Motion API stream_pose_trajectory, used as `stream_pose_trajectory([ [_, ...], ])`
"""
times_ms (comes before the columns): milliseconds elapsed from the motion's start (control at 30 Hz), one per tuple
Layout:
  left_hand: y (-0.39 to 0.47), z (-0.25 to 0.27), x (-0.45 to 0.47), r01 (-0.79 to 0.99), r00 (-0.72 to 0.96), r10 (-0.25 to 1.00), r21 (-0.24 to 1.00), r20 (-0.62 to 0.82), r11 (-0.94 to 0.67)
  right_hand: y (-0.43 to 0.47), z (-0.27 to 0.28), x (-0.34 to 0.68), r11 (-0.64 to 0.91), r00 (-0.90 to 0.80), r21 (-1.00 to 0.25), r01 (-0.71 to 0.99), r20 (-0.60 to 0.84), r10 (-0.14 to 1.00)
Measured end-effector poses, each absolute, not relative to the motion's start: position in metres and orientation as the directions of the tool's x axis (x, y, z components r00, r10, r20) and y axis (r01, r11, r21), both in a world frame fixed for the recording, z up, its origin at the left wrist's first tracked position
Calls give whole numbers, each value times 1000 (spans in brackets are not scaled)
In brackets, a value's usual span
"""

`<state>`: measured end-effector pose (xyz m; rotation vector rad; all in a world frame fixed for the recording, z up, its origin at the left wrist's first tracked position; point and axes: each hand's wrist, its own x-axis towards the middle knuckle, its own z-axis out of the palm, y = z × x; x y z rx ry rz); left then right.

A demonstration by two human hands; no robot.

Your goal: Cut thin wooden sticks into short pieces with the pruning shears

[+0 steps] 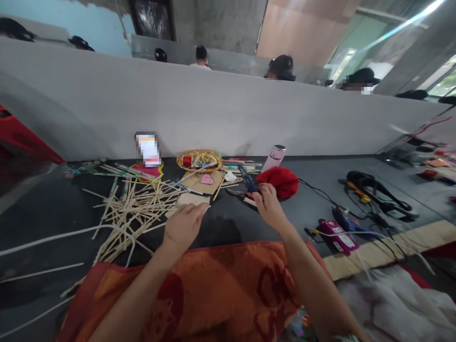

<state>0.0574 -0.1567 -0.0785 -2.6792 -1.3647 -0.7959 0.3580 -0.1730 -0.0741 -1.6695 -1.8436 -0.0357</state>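
On the dark table: right hand holding blue tool beside red cloth; left hand curling over card, its grip unclear; sticks lying heaped at left, apparently unworked; anything completed is not showing.

A slim dark blue tool, too blurred to identify, slants forward and leftward from the grasp of the right hand, while a flat beige piece lies just beyond the left hand, partly covered by it.
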Motion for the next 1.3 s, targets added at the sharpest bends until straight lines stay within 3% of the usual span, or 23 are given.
stream_pose_trajectory([
  [100,-142,-83,43,777,397,780,275,484,-566,-173,-58,345,299,136,-638,709,540,830],
  [200,-137,-90,34,790,345,796,304,497,-533,-169,-62,317,314,166,-919,238,357,919],
  [300,-139,-97,29,783,332,806,333,491,-525,-166,-81,289,228,83,-945,-233,214,973],
  [367,-142,-99,28,763,325,804,364,497,-534,-166,-95,278,158,47,-921,-357,151,987],
  [533,-148,-96,29,740,254,810,433,529,-514,-175,-113,265,58,-18,-920,-387,70,997],
  [733,-150,-97,29,803,358,822,303,443,-513,-194,-97,252,-65,-339,-898,-435,97,936],
  [933,-158,-102,37,747,388,821,378,419,-546,-191,-103,243,-99,-265,-880,-465,32,964],
  [1100,-167,-97,46,784,330,806,333,492,-524,-187,-110,245,-177,-265,-910,-374,-78,961],
  [1300,-176,-96,57,790,352,770,271,533,-549,-196,-104,242,-232,-382,-810,-539,-12,924],
])
